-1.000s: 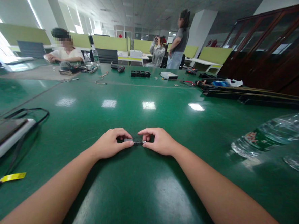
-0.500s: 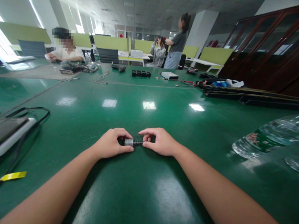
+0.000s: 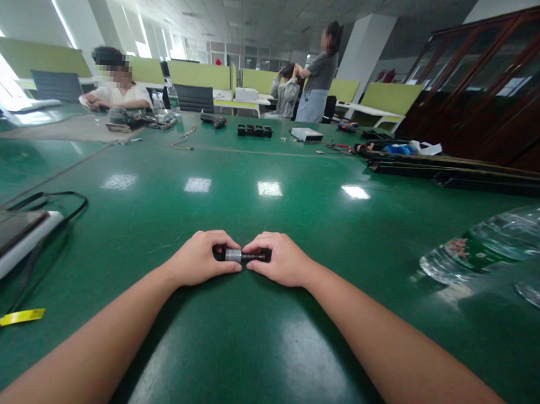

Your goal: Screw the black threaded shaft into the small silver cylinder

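A small cylindrical part [image 3: 234, 256], silver in its middle with a dark, ribbed, narrow end toward the right, lies level just over the green table [image 3: 263, 317]. Its silver body is pinched between the thumb and fingers of my left hand [image 3: 199, 258]. My right hand [image 3: 285, 261] has its thumb and index finger closed around the dark ribbed end, close beside the silver body. The left end of the part is partly hidden inside my left hand.
At left lies a phone-like device [image 3: 7, 235] on a white block, with a black cable [image 3: 30, 273] bearing a yellow tag [image 3: 21, 316]. Clear plastic bottles [image 3: 482, 245] lie at right. Across the table are a black bracket [image 3: 255, 131], a silver box [image 3: 306, 134] and long black strips [image 3: 436, 169]. Several people are beyond.
My right hand has shifted left along the ribbed end, and its index finger has come down beside the silver body. My left hand has stayed in place.
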Motion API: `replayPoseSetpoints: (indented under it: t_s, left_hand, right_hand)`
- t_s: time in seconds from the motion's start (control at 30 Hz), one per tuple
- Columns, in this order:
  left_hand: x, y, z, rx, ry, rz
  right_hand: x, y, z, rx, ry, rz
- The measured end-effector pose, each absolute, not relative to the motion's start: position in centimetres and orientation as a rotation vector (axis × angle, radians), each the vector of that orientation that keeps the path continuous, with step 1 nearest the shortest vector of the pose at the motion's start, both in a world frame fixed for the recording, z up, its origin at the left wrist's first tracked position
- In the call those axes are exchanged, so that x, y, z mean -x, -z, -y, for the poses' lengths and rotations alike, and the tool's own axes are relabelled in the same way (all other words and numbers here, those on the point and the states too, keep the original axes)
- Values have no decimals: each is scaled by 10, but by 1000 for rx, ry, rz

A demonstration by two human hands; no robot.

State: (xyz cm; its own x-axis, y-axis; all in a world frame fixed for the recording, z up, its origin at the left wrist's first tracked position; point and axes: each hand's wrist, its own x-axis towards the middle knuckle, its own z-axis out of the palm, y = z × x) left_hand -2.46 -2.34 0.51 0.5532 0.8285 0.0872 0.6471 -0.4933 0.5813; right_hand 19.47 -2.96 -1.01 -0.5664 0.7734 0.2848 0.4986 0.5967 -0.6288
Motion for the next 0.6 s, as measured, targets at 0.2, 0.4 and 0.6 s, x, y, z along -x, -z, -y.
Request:
replayPoseSetpoints:
  t_s: [0.2, 0.4, 0.6]
  left_hand:
    - [24, -4, 22, -2274, -494, -1197]
    - [23, -5, 23, -2263, -489, -1216]
    - [24, -3, 23, -2257, -513, -1202]
  right_hand:
    - [-196, 10, 28, 1045, -702, 2266]
    - [-198, 11, 27, 1065, -732, 2255]
    - [-200, 9, 27, 1079, -737, 2264]
